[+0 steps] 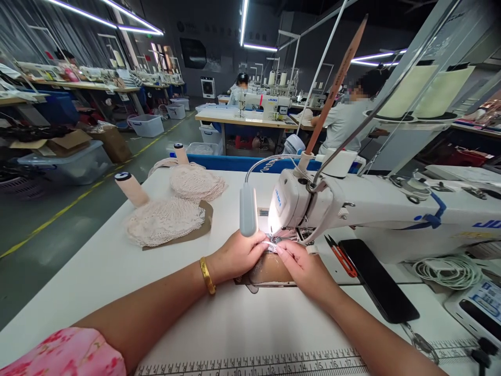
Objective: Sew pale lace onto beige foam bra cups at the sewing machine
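Observation:
A white sewing machine (303,196) stands in front of me, its lamp (248,209) lighting the needle area. Just under the needle, my left hand (238,255) and my right hand (303,263) pinch a narrow pale strip (270,245) between them. It looks like fabric or tape, but I cannot make out its kind. Both hands have their fingers closed, close to the presser foot. Beneath them lies a brown-covered machine bed (272,269). Left of the hands, a stack of pale lace pieces (166,222) rests on brown card, with a second lace stack (198,181) behind it.
Thread cones (131,189) stand at the table's left. On the right lie red-handled snips (341,257), a black phone (378,279) and a coiled cable (446,271). A ruler strip (250,364) runs along the front edge. A co-worker (348,117) sits beyond the machine.

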Action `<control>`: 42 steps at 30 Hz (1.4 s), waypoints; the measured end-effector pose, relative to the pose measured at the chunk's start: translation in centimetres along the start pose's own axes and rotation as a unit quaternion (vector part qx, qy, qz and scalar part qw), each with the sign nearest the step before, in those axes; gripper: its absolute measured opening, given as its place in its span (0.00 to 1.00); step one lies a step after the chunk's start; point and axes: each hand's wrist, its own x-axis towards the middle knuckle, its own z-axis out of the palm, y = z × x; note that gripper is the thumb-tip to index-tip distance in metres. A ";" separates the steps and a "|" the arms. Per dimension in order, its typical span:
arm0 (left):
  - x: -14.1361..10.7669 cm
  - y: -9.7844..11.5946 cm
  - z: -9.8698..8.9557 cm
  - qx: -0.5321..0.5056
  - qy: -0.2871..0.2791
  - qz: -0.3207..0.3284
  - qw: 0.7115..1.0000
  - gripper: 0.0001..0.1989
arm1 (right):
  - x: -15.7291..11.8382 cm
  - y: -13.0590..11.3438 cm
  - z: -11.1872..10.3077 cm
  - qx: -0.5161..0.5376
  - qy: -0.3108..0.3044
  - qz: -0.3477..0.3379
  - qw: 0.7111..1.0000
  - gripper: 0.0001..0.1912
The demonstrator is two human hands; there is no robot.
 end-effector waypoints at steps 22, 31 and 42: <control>0.4 -0.7 2.3 0.032 0.061 0.029 0.997 0.08 | -0.4 -0.4 0.4 0.027 0.057 -0.028 0.998 0.18; 0.1 0.0 1.6 -0.021 0.058 -0.022 0.998 0.15 | -0.9 0.2 -0.2 -0.134 0.055 -0.074 0.987 0.19; -0.5 0.1 1.1 -0.049 0.067 -0.039 0.996 0.13 | -0.8 -0.1 -0.2 -0.097 -0.006 -0.074 0.993 0.14</control>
